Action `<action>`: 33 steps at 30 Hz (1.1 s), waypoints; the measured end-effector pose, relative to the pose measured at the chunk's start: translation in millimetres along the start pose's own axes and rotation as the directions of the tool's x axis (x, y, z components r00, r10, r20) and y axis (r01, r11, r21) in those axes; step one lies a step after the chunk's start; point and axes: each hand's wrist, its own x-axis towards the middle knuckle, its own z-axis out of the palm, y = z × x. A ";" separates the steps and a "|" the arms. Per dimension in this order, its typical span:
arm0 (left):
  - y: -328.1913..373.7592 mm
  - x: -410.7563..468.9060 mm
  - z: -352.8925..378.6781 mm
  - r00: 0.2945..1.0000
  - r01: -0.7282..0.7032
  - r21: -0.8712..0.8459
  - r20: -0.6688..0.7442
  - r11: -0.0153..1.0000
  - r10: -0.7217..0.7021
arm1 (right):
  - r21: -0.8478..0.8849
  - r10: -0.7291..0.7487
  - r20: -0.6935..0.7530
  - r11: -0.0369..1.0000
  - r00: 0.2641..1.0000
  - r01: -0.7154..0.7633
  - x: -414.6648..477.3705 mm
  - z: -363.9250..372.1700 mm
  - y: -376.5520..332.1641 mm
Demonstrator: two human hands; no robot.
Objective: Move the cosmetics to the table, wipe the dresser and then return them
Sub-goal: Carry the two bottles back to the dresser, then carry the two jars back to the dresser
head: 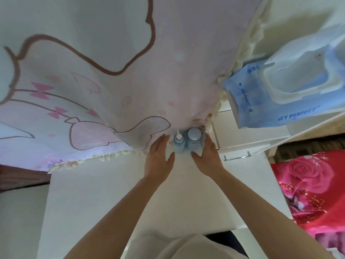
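Note:
Two pale blue cosmetic bottles stand side by side on the white dresser top [115,199], against the pink patterned cloth. The pump bottle [179,142] is on the left and the round-capped bottle [194,140] on the right. My left hand [159,158] lies just left of the pump bottle with fingers straight, close to it or lightly touching. My right hand [208,156] reaches to the right side of the capped bottle, thumb stretched under it, fingers extended alongside. Neither hand visibly wraps a bottle.
A pink cartoon-print cloth [112,81] with a tasselled fringe hangs over the back of the dresser. A blue pack of wet wipes [276,101] sits on a white shelf at the right, above a drawer with a handle [237,156]. Red floral bedding [313,184] lies at the right.

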 end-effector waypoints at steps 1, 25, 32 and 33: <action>-0.8 -9.6 -4.5 0.998 -0.038 0.058 -0.048 0.998 0.041 | -0.002 0.019 0.020 1.000 1.000 -0.019 -7.2 1.6 2.3; -48.0 -382.5 -303.0 0.413 0.668 0.139 -0.886 0.731 -0.209 | -0.042 -0.969 -0.003 0.248 0.249 0.968 -261.4 165.6 -271.1; -87.0 -594.2 -391.8 0.186 0.819 0.053 -0.967 0.571 -0.176 | 0.149 -1.000 -0.019 0.015 0.018 0.989 -480.7 273.7 -359.6; -93.6 -618.9 -400.0 0.153 0.836 0.027 -0.970 0.548 -0.187 | 0.181 -1.000 -0.004 -0.024 -0.023 0.983 -507.2 288.1 -363.0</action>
